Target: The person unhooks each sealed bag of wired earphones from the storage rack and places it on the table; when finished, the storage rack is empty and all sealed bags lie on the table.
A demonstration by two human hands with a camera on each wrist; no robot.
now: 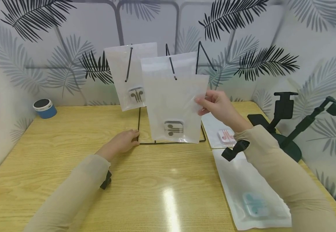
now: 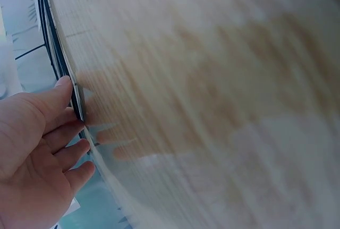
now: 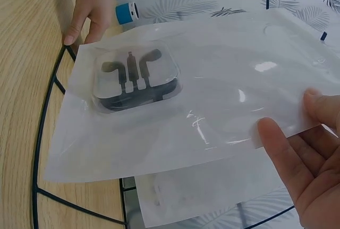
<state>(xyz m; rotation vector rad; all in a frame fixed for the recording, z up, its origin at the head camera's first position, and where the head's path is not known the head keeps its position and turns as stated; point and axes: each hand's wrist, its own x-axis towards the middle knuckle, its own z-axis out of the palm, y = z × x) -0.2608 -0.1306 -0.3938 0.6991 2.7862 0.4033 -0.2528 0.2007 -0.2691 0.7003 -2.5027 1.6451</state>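
Note:
In the head view my right hand point(image 1: 218, 104) pinches the right edge of a white plastic packet point(image 1: 173, 103) between thumb and fingers. A clear case of dark earphones point(image 1: 173, 129) shows through the packet's lower part. This packet hangs at the front of a black wire display rack point(image 1: 146, 143), with a hook end showing at its top. My left hand point(image 1: 123, 143) pinches the front left corner of the rack's base; the left wrist view shows thumb and fingers point(image 2: 58, 128) on the wire. Behind hangs another packet point(image 1: 118, 72) with dark earphones.
Two more white packets lie at the right of the table, one with pink earphones point(image 1: 227, 137) and one with blue-green earphones point(image 1: 255, 204). A blue round speaker point(image 1: 45, 109) stands at the far left. Dark green stands point(image 1: 289, 141) occupy the right edge. A leaf-patterned cloth hangs behind.

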